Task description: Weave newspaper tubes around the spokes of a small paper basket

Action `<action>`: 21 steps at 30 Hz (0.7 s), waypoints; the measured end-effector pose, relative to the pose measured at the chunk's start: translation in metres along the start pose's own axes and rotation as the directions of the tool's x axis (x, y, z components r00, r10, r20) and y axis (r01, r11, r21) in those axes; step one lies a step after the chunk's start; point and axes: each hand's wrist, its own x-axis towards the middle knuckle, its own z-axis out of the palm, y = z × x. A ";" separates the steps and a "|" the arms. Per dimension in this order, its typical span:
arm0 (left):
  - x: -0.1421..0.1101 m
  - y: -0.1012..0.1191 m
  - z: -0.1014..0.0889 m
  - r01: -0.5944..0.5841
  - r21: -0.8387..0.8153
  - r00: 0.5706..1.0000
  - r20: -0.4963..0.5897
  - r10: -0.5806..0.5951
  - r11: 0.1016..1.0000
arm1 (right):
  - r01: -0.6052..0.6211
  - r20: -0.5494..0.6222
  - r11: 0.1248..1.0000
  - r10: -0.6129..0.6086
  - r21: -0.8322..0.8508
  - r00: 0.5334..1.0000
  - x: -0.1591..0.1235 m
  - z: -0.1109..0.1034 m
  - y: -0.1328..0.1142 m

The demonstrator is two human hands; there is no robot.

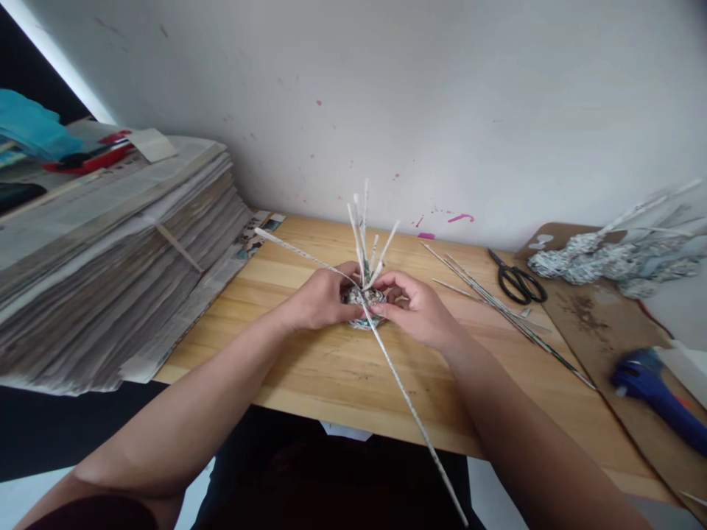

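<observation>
A small round piece woven from rolled newspaper [359, 321] rests on the table between my hands. Several short paper sticks [363, 228] rise from its top. My left hand [325, 296] is closed round its left side, thumb across the front. On the opposite side my right hand [412, 305] pinches at the woven piece near the base of the sticks; its fingertips partly hide what they grip. One long paper strand [409, 401] crosses the front and hangs past the table edge towards me. Another long strand [292, 250] points out to the upper left.
Loose paper sticks [497, 305] lie to the right, beside black scissors [519, 283]. Farther right are a brown board [579, 316], woven paper pieces [596, 258] and a blue glue gun [657, 390]. A tall newspaper stack [182, 213] stands left; a wall [387, 96] closes the back.
</observation>
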 end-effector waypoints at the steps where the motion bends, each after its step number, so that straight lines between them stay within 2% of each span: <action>1: 0.000 -0.001 0.000 0.001 -0.004 1.000 0.004 0.000 1.000 | -0.003 -0.002 1.000 0.003 -0.015 1.000 0.000 0.000 0.000; 5: 0.001 -0.001 0.000 0.021 0.012 0.999 0.032 -0.021 1.000 | 0.009 -0.019 0.999 -0.010 -0.052 1.000 -0.001 -0.004 -0.002; 8: 0.001 0.001 0.002 0.035 0.078 0.999 -0.021 -0.034 0.996 | 0.047 -0.054 0.991 -0.054 -0.124 0.997 -0.003 -0.007 -0.004; 12: 0.002 0.002 0.002 -0.007 0.129 0.997 -0.071 0.017 0.992 | 0.111 -0.075 0.969 -0.130 -0.219 0.989 -0.005 -0.010 -0.006; 15: 0.004 0.002 -0.006 -0.115 0.092 0.992 0.056 0.110 0.989 | 0.098 -0.055 0.969 -0.114 -0.225 0.992 -0.005 -0.011 -0.006; 17: 0.004 0.002 -0.014 -0.221 0.106 0.962 0.188 0.199 0.969 | 0.067 -0.037 0.976 -0.077 -0.209 0.996 -0.004 -0.011 -0.005; 18: 0.003 0.001 -0.017 -0.244 0.106 0.951 0.220 0.217 0.964 | 0.059 -0.032 0.978 -0.066 -0.202 0.997 -0.004 -0.012 -0.005; 21: 0.001 -0.002 -0.020 -0.193 -0.009 0.945 0.266 0.188 0.981 | 0.041 -0.022 0.979 -0.046 -0.198 0.999 -0.004 -0.012 -0.006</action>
